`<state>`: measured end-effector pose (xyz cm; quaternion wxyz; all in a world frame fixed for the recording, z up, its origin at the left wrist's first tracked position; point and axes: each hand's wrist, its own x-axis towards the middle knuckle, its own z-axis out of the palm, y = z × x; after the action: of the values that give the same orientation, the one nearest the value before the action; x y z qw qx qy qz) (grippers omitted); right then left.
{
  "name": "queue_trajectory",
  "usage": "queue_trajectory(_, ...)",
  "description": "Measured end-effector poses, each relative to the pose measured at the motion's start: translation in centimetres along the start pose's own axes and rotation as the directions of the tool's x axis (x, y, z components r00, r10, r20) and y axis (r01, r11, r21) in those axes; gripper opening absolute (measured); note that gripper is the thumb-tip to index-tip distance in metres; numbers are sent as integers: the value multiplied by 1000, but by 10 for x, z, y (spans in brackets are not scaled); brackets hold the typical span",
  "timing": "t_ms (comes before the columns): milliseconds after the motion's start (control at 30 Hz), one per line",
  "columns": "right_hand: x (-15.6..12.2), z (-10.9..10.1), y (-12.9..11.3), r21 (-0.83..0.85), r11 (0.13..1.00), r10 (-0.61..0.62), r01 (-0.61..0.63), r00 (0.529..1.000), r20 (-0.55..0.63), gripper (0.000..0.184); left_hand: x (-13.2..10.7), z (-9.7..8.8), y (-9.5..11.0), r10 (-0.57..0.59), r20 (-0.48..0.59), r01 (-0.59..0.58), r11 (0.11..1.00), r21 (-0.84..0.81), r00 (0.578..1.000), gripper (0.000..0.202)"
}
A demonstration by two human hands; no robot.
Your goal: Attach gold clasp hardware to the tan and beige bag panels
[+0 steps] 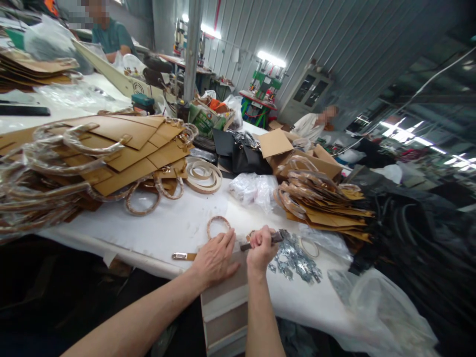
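Note:
My left hand (pixel 216 258) lies flat, fingers together, pressing down on a tan leather piece (pixel 226 282) at the white table's (pixel 174 225) front edge. My right hand (pixel 261 248) is closed in a fist around a dark-handled tool (pixel 273 239) just to the right of it. A wrapped round handle ring (pixel 218 225) lies just beyond my left fingers. A short strap with a metal buckle end (pixel 183 256) lies to the left of my left hand. A heap of small metal fittings (pixel 295 258) sits right beside my right hand.
Stacks of tan bag panels with wrapped handles lie at the left (pixel 111 148) and right (pixel 327 203). Coiled straps (pixel 204 176), plastic bags (pixel 253 188), black bags (pixel 245 153) and a cardboard box (pixel 297 158) fill the middle. Two other people work in the background.

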<state>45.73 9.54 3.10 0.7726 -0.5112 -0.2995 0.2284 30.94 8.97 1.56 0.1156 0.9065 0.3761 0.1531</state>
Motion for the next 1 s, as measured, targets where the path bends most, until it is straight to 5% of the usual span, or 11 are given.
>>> queue_trajectory(100, 7, -16, -12, 217, 975, 53, -55, 998, 13, 42, 7, -1, 4, -62, 8, 62, 998, -9, 998, 81)
queue_trajectory(233, 21, -23, -28, 242, 968, 37, -59, 995, 97, 37, 18, -1, 9, -145, 18, 146, 989, -18, 989, 78)
queue_trajectory(600, 34, 29, -8, -28, 996, 83, -79, 982, 170, 58, 22, -3, 10, -152, 41, 153, 988, -35, 988, 66)
queue_trajectory(767, 31, 36, -6, -215, 977, 53, 9, 958, 281, 58, 23, -3, 9, -149, 43, 151, 987, -55, 988, 68)
queue_trajectory(1000, 6, 29, -4, -351, 915, -44, 197, 916, 398, 52, 20, -2, 5, -126, 12, 126, 988, -92, 992, 46)
